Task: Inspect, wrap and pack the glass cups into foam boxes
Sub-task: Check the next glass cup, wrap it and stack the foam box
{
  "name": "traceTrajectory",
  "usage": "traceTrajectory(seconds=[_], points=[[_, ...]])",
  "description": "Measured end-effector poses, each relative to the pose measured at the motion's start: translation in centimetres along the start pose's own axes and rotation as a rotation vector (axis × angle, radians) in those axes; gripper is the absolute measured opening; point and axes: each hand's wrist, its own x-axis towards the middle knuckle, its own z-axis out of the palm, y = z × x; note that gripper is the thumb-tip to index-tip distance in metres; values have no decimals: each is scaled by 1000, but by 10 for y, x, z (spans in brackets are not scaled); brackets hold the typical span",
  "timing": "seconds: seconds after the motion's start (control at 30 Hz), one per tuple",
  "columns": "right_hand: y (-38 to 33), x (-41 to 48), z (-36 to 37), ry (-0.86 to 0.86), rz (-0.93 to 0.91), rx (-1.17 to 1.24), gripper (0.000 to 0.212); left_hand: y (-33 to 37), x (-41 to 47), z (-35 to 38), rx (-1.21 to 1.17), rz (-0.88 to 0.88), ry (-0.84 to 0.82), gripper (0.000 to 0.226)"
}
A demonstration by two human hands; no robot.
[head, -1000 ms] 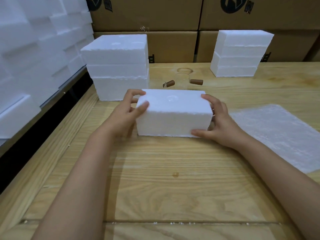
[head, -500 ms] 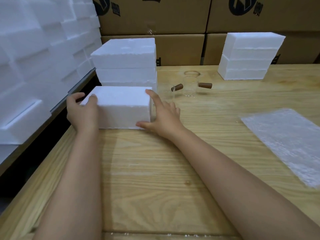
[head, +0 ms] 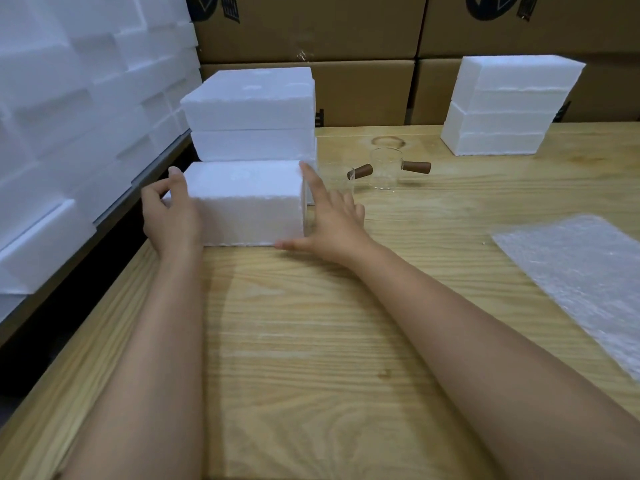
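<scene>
Table (head: 311, 341) with foam boxes (head: 246, 202), cups (head: 386, 168), bubble wrap (head: 571, 271)

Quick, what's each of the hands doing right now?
Left hand: holding the left end of the white rectangular foam box.
Right hand: open, straight fingers pressed against the box's right end.

Wooden table (head: 311, 341), a ring-shaped knot (head: 388, 142) near its far edge; brown cartons (head: 346, 91) stacked behind, bearing dark printed logos.
</scene>
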Motion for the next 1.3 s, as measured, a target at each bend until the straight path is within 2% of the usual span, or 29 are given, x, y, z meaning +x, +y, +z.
traceTrajectory(seconds=[0.07,0.13,0.23,0.3,0.4,0.5,0.57,0.67,0.77,0.87,0.97,1.03,1.1,1.17,1.3], points=[[8,-4,-5,34,17,124,116,0,1,1,-13,-13,11,25],[21,-3,-12,122,70,228,95,-2,2,3,-19,-17,3,26],[40,3,-19,153,99,175,53,-4,3,4,-43,-23,-1,34],[46,4,-22,96,83,113,44,-3,1,4,-77,23,34,47],[45,5,-26,94,51,43,39,1,-5,1,-96,237,179,52],[42,7,-31,164,47,42,26,2,-14,3,12,555,313,43],[41,4,-35,198,49,61,18,4,-22,8,95,765,346,38],[45,-9,-41,217,36,85,17,5,-43,22,148,1036,195,34],[53,-29,-51,236,25,101,14,6,-80,42,132,1140,-160,40],[60,-54,-58,298,39,146,13,3,-119,59,164,1042,-575,66],[61,-75,-65,350,88,236,11,0,-140,68,217,666,-909,100],[60,-83,-68,353,121,260,11,-3,-143,72,216,484,-1053,113],[56,-89,-70,345,139,277,12,-5,-142,77,233,395,-1117,120],[51,-92,-68,338,140,288,10,-7,-141,82,292,371,-1099,117],[47,-96,-65,350,105,314,8,-9,-142,91,321,345,-994,83]])
